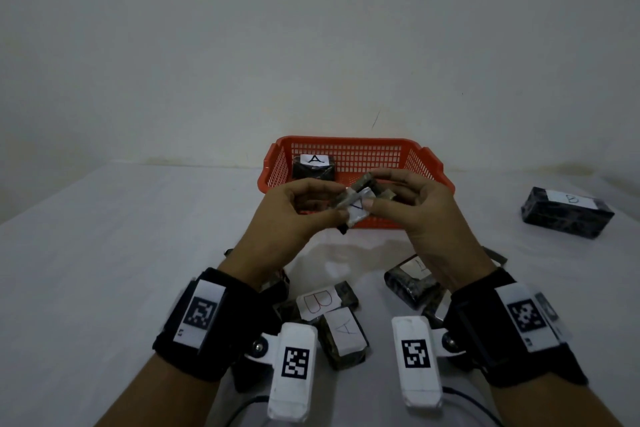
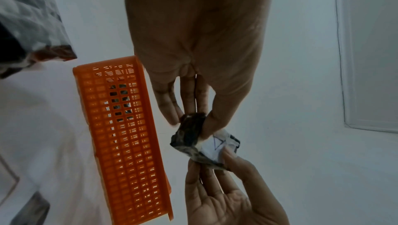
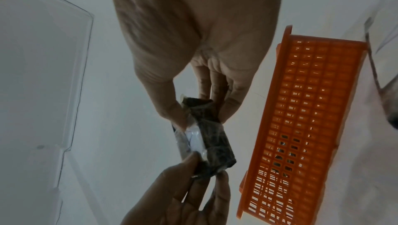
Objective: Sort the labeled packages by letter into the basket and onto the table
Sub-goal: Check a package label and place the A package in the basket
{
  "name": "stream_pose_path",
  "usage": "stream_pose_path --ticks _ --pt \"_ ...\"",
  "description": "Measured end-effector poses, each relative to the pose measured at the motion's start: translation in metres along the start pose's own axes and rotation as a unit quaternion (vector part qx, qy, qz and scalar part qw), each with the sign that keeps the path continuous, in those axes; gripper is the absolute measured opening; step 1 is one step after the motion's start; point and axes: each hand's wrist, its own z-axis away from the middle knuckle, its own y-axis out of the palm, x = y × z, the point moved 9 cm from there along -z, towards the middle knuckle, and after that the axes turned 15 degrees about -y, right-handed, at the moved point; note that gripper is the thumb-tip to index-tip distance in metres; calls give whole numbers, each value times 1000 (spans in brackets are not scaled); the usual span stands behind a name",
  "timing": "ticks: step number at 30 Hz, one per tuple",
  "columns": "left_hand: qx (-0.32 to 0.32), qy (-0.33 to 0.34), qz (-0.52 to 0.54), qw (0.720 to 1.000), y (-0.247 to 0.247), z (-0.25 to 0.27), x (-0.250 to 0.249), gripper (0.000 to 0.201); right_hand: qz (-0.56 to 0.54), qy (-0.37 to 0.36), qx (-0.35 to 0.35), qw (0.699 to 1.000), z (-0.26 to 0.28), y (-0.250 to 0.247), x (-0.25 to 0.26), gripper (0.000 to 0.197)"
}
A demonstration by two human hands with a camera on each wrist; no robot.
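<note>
Both hands meet in the air just in front of the orange basket [image 1: 273, 166]. The left hand [image 1: 287, 218] and the right hand [image 1: 419, 215] each pinch one end of a small dark package [image 1: 356, 206] between thumb and fingertips, its white label turned up; the letter looks like an A, so it probably belongs in the basket, though the mark is small.

The basket stands at the far edge of the table [image 1: 104, 253], against the wall, and holds one package marked A [image 1: 314, 166] in its left end. Near the right edge of the table lies a package marked B [image 1: 568, 215], apart from the rest.

At the near edge, under the wrists, a cluster is not yet sorted: a B package [image 1: 320, 300], an A package [image 1: 344, 336], and a third package [image 1: 412, 282] whose letter I cannot read. By this showing the sort is early.
</note>
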Motion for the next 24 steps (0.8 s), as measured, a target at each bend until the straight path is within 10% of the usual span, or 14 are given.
stream_pose_path --ticks 11,18,24 --pt "-6 47 19 999 -1 7 -10 41 -90 129 65 985 13 21 -11 32" --pt "99 9 30 995 16 11 -9 43 -55 55 52 996 3 13 -8 43" --pt "37 3 23 999 9 7 -4 27 -44 68 67 994 7 16 -14 29"
